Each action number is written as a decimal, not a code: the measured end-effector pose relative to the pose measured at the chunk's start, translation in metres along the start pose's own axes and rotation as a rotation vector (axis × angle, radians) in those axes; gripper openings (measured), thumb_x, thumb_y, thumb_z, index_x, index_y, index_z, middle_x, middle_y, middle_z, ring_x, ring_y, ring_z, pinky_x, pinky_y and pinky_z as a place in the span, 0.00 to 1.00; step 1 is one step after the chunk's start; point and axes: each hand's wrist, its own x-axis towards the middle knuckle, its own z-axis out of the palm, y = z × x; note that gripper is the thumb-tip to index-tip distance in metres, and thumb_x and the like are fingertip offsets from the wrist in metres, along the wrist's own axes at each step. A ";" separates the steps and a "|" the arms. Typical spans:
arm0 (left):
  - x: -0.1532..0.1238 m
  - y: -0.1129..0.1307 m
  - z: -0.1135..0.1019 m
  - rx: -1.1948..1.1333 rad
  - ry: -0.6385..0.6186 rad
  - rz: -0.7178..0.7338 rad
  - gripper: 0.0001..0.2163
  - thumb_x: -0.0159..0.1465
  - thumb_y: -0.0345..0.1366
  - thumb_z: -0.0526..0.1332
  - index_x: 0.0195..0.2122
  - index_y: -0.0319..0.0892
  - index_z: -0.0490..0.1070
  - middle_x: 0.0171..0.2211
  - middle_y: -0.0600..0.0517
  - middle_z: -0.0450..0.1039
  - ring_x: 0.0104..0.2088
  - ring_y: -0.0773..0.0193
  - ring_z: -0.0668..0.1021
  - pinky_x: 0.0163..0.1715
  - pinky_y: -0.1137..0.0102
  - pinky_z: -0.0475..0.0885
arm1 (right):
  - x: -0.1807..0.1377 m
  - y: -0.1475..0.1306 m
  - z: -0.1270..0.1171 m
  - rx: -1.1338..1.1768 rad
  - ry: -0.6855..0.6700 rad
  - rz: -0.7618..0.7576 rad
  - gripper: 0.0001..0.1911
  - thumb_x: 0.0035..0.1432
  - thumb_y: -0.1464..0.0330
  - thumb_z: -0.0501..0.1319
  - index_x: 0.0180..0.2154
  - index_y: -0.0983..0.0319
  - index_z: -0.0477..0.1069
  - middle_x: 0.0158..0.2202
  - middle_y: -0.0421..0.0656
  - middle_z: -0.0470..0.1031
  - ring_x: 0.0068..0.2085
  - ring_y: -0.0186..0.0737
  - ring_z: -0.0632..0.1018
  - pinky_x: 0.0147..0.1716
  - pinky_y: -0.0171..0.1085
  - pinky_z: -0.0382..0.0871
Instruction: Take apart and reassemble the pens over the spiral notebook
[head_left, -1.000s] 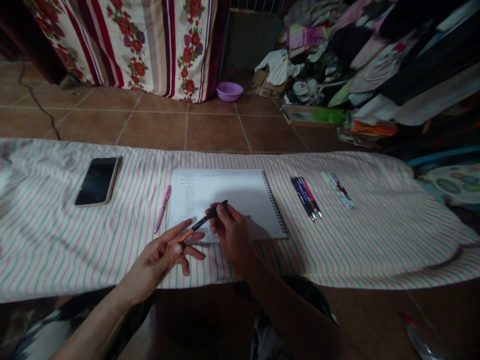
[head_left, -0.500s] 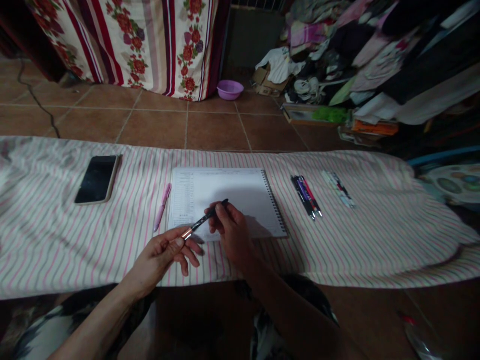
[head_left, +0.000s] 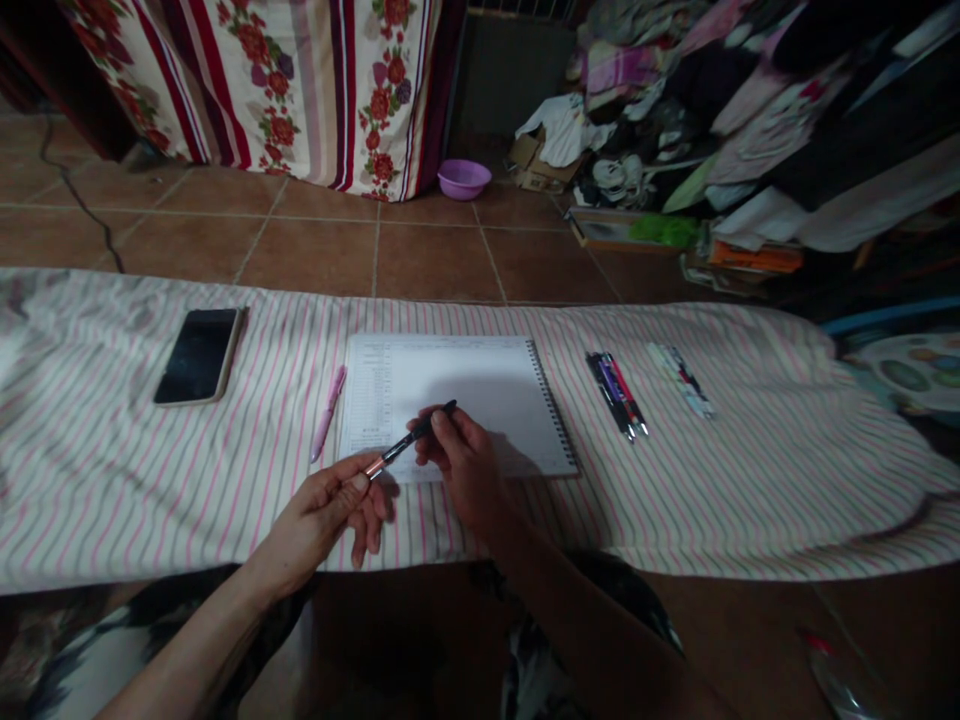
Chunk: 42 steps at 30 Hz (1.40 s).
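- The black pen [head_left: 409,438] is held in the air between both hands, just above the near left corner of the spiral notebook [head_left: 480,385]; it slants from low on the left to high on the right
- Its coppery end sits in the left hand [head_left: 330,510], pinched between thumb and forefinger; the other fingers of that hand curl loosely downward, clear of the pen
- The right hand [head_left: 461,465] grips the dark upper barrel with thumb and forefinger closed around it, and the far tip of the pen pokes out beyond them over the page
- The left forearm comes in from the lower left with the palm turned partly up and the wrist over the near edge of the striped cloth [head_left: 750,480]
- The right forearm comes in from the lower right, the back of the hand facing the camera and the knuckles bent
- A pink pen [head_left: 328,413] lies on the cloth just left of the notebook, and a phone [head_left: 199,355] lies further left
- A bundle of pens [head_left: 616,393] lies to the right of the notebook, well apart from both hands
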 end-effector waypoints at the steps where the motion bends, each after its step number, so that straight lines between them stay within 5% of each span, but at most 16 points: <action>1: 0.000 0.000 0.000 -0.007 0.000 -0.005 0.16 0.60 0.37 0.58 0.49 0.37 0.67 0.24 0.51 0.70 0.17 0.68 0.72 0.10 0.76 0.64 | 0.000 0.000 0.000 -0.024 0.007 -0.010 0.12 0.52 0.62 0.60 0.35 0.64 0.67 0.28 0.41 0.75 0.21 0.27 0.71 0.21 0.29 0.69; 7: 0.000 0.002 0.008 -0.006 -0.047 -0.033 0.19 0.61 0.37 0.56 0.52 0.35 0.62 0.24 0.48 0.72 0.17 0.65 0.74 0.09 0.77 0.64 | 0.000 -0.002 -0.002 -0.290 0.086 -0.145 0.26 0.55 0.64 0.57 0.55 0.60 0.53 0.27 0.38 0.76 0.19 0.29 0.72 0.18 0.29 0.69; 12: 0.005 0.004 0.016 0.035 -0.006 0.007 0.21 0.62 0.38 0.56 0.55 0.39 0.54 0.22 0.50 0.72 0.14 0.66 0.72 0.07 0.79 0.61 | -0.003 0.002 -0.006 -0.684 -0.122 -0.347 0.12 0.62 0.67 0.47 0.41 0.62 0.67 0.20 0.37 0.71 0.19 0.30 0.73 0.20 0.30 0.68; 18: 0.011 0.005 0.031 0.190 0.044 0.063 0.26 0.60 0.41 0.57 0.57 0.42 0.49 0.19 0.55 0.70 0.11 0.68 0.69 0.06 0.80 0.57 | -0.006 0.003 -0.011 -1.117 -0.297 -0.648 0.18 0.56 0.76 0.51 0.50 0.64 0.61 0.43 0.50 0.71 0.44 0.42 0.73 0.42 0.42 0.70; 22: 0.018 0.003 0.046 0.297 0.105 0.045 0.33 0.59 0.44 0.58 0.60 0.42 0.41 0.15 0.58 0.69 0.08 0.67 0.67 0.04 0.78 0.55 | -0.003 0.001 -0.012 -1.234 -0.258 -0.635 0.18 0.58 0.72 0.53 0.51 0.62 0.61 0.39 0.48 0.70 0.37 0.40 0.73 0.35 0.40 0.71; 27: 0.025 0.002 0.055 0.606 0.322 0.137 0.28 0.58 0.43 0.59 0.56 0.39 0.53 0.13 0.59 0.66 0.10 0.70 0.65 0.09 0.78 0.56 | -0.001 -0.001 -0.015 -1.297 -0.234 -0.671 0.15 0.61 0.70 0.49 0.50 0.64 0.62 0.35 0.48 0.71 0.35 0.41 0.74 0.33 0.41 0.72; 31: 0.024 0.003 0.054 0.585 0.306 0.261 0.18 0.62 0.45 0.52 0.50 0.41 0.62 0.15 0.59 0.65 0.14 0.71 0.66 0.15 0.77 0.59 | -0.003 -0.004 -0.019 -1.251 -0.221 -0.723 0.15 0.62 0.70 0.47 0.50 0.64 0.62 0.38 0.50 0.73 0.38 0.42 0.74 0.37 0.42 0.71; 35: 0.029 0.004 0.050 0.298 0.382 0.273 0.13 0.62 0.45 0.54 0.40 0.41 0.65 0.14 0.60 0.62 0.13 0.72 0.63 0.14 0.77 0.56 | -0.010 -0.011 -0.019 -1.022 -0.215 -0.811 0.13 0.62 0.69 0.49 0.47 0.62 0.64 0.39 0.48 0.74 0.37 0.39 0.75 0.37 0.39 0.71; 40: 0.039 0.011 0.043 -0.148 0.286 0.003 0.14 0.57 0.46 0.59 0.25 0.39 0.65 0.13 0.59 0.60 0.10 0.76 0.56 0.09 0.77 0.46 | -0.021 -0.012 -0.016 -0.637 -0.344 -0.535 0.16 0.62 0.63 0.49 0.47 0.62 0.66 0.29 0.42 0.72 0.24 0.31 0.71 0.27 0.34 0.69; 42: 0.040 0.013 0.041 -0.200 0.235 -0.034 0.16 0.57 0.47 0.59 0.22 0.39 0.63 0.13 0.60 0.59 0.09 0.77 0.55 0.09 0.77 0.50 | -0.022 -0.009 -0.016 -0.470 -0.379 -0.465 0.20 0.63 0.60 0.46 0.48 0.63 0.66 0.25 0.40 0.69 0.22 0.31 0.70 0.25 0.34 0.68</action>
